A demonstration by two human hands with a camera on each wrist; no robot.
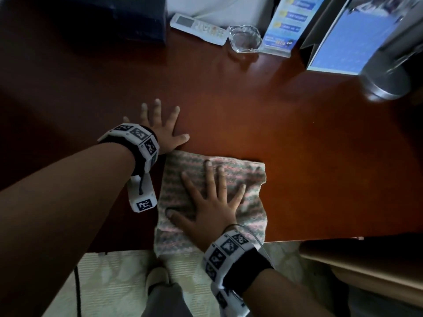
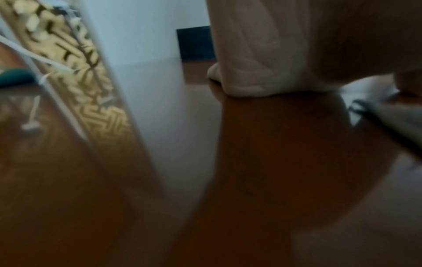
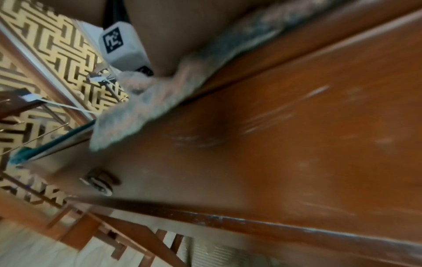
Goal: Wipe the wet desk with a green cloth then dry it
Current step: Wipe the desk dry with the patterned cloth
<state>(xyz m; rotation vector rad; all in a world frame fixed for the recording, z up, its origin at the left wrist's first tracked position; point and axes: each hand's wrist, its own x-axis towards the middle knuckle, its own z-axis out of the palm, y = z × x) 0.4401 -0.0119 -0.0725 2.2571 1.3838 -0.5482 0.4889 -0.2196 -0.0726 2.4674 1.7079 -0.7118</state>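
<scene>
A striped green-and-pink cloth (image 1: 242,179) lies flat on the brown wooden desk (image 1: 274,124), its near end hanging over the front edge. My right hand (image 1: 209,202) presses on the cloth with fingers spread straight. My left hand (image 1: 160,126) lies flat on the bare desk just left of the cloth's far corner, fingers spread. In the right wrist view the cloth (image 3: 146,106) appears blurred along the desk (image 3: 297,144), which shows faint streaks. The left wrist view shows my palm (image 2: 262,54) resting on the desk (image 2: 274,162).
At the back of the desk stand a white remote (image 1: 199,28), a glass ashtray (image 1: 245,38), a blue leaflet stand (image 1: 286,26), a dark box (image 1: 119,17) and a laptop screen (image 1: 348,42). A metal cylinder (image 1: 389,72) stands at the right. A chair (image 1: 366,266) is near right.
</scene>
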